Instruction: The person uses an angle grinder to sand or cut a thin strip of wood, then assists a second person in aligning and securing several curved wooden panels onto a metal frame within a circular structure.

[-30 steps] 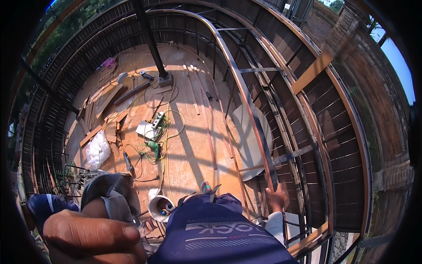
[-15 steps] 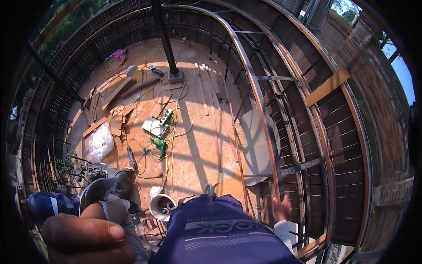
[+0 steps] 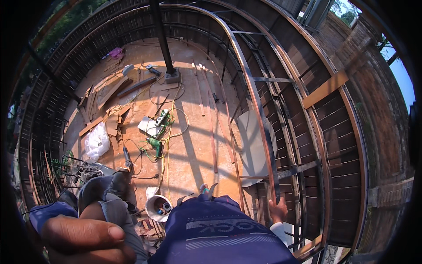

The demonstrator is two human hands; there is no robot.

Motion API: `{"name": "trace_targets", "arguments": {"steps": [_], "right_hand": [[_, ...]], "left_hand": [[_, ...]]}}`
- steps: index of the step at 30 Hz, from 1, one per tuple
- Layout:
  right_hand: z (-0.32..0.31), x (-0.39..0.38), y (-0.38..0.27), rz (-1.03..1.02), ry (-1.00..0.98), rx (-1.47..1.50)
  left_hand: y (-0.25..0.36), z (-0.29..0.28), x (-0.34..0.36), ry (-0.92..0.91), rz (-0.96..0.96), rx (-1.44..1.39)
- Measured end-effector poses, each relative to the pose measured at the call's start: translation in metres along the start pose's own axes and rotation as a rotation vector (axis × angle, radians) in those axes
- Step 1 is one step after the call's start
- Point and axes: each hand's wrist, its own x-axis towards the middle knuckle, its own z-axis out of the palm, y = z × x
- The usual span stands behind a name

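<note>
My left hand (image 3: 85, 235) is large and close at the lower left, its fingers curled together. Grey cloth (image 3: 121, 198) lies right against and behind it; what the fingers hold, if anything, is hidden. At the lower right, my right hand (image 3: 278, 210) is closed round the end part of a curved metal handrail (image 3: 262, 116), which sweeps up and away toward the back. A white bucket (image 3: 154, 206) with small round items inside stands between my hands, just beyond my dark blue shirt.
On the floor below lie a green power drill (image 3: 154, 147), a power strip (image 3: 162, 118), tangled cords, a grinder (image 3: 127, 160), wood pieces (image 3: 113, 92) and a white plastic bag (image 3: 97, 141). A dark post (image 3: 163, 37) rises at the back. Curved slatted tiers (image 3: 303, 145) line the right.
The view has shifted slightly, so the floor and tools sit a little further left. My right hand keeps its hold on the handrail; my left hand looks the same.
</note>
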Motion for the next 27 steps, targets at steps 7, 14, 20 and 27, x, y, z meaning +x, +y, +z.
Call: {"name": "trace_targets", "arguments": {"steps": [7,14,20,27], "right_hand": [[0.010,0.004,0.013,0.000,0.040,-0.005],[0.016,0.005,0.008,-0.046,0.029,0.047],[0.008,0.003,0.009,-0.012,0.029,0.061],[0.010,0.007,0.012,0.004,-0.018,0.113]], "left_hand": [[-0.010,0.001,-0.015,0.029,0.151,-0.037],[-0.047,0.056,-0.065,0.418,0.169,-0.214],[-0.091,0.166,-0.084,-0.148,-0.463,-0.538],[-0.136,0.323,-0.213,-0.751,-0.815,-0.398]]}}
